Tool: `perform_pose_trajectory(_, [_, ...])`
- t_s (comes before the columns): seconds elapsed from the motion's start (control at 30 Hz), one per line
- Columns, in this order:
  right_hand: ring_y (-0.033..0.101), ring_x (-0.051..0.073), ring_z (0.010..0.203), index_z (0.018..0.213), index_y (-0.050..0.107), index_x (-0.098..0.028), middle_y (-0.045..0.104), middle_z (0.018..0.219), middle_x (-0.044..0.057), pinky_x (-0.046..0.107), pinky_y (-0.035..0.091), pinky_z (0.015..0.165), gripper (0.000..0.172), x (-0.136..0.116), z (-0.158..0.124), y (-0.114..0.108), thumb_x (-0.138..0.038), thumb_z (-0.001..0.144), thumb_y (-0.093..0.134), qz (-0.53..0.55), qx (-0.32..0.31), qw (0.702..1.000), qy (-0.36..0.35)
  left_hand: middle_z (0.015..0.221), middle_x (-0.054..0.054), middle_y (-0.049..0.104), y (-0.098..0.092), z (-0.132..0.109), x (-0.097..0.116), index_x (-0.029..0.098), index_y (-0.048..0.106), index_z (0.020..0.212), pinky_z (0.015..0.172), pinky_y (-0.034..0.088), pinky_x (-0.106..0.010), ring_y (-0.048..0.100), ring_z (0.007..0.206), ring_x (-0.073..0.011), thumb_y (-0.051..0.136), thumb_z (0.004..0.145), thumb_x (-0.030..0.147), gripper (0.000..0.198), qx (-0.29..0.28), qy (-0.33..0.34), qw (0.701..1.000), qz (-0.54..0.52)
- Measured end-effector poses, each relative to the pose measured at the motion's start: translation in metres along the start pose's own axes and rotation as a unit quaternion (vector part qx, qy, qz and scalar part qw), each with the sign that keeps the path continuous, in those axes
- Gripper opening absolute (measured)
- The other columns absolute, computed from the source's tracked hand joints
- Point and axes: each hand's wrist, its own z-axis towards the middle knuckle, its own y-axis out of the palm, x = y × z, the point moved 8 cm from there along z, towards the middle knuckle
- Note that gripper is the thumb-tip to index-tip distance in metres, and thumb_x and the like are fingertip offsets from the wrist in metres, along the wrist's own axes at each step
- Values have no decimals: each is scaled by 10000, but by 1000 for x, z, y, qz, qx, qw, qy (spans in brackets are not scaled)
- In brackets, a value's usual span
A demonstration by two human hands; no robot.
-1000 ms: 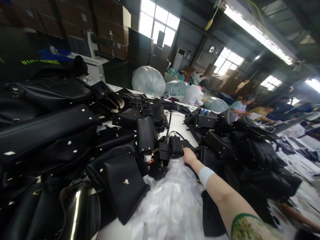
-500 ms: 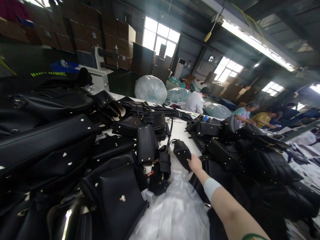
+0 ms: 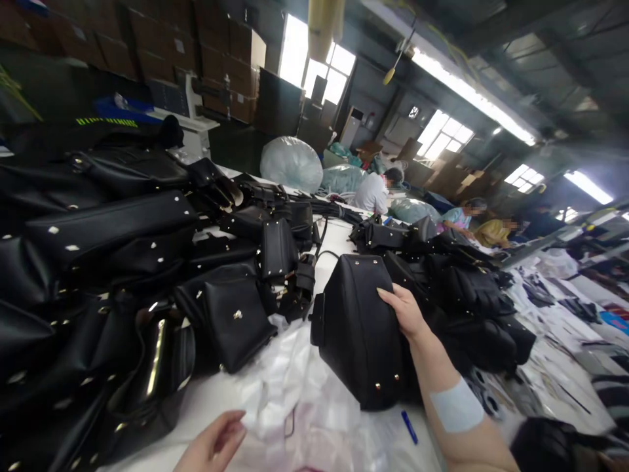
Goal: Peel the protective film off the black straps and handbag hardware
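Note:
In the head view my right hand (image 3: 403, 311) grips the edge of a black handbag (image 3: 361, 328) with small metal studs at its corners. The bag is tilted above the white table (image 3: 327, 242), its studded bottom facing me. At the lower edge my left hand (image 3: 219, 440) is in view, fingers loosely curled and apart, holding nothing. Between the hands, clear plastic sheeting (image 3: 280, 387) lies crumpled on the table. A blue pen (image 3: 409, 427) rests just below the bag.
Piles of black bags (image 3: 122, 216) crowd the table's left side. More black bags (image 3: 457, 288) are heaped on the right. Beyond the table sit a big stuffed plastic sack (image 3: 291, 164) and a person in a white top (image 3: 369, 194). Other people sit farther right.
My right hand has drawn a black bag towards me, and it now looks much larger. My left hand has come into view at the bottom. The blue pen now shows.

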Motion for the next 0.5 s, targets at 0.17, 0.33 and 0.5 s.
perform_pose_trajectory(0.17, [569,128,546,767,705,-138,673,651,8,234,419,520,338,44,-62,32,-441,648,799,78,-43,990,112,913,-96,735,6,-23,46,173,647,1020,839,532,-391,679,883,-268,612,731,543,471,4,35,998,45])
perform_pose_trajectory(0.33, [657,184,704,840,715,-177,721,795,30,293,520,655,372,94,-91,17,-434,589,810,192,-4,968,160,914,-104,727,18,-50,47,149,642,1023,832,524,-387,677,878,-256,609,750,499,446,22,24,999,37])
perform_pose_trajectory(0.5, [647,194,884,912,680,-204,694,958,33,350,535,807,339,106,-88,-33,-522,797,654,147,56,984,81,891,-93,721,44,-58,44,153,645,1014,817,522,-375,674,865,-252,607,754,493,430,0,27,999,32])
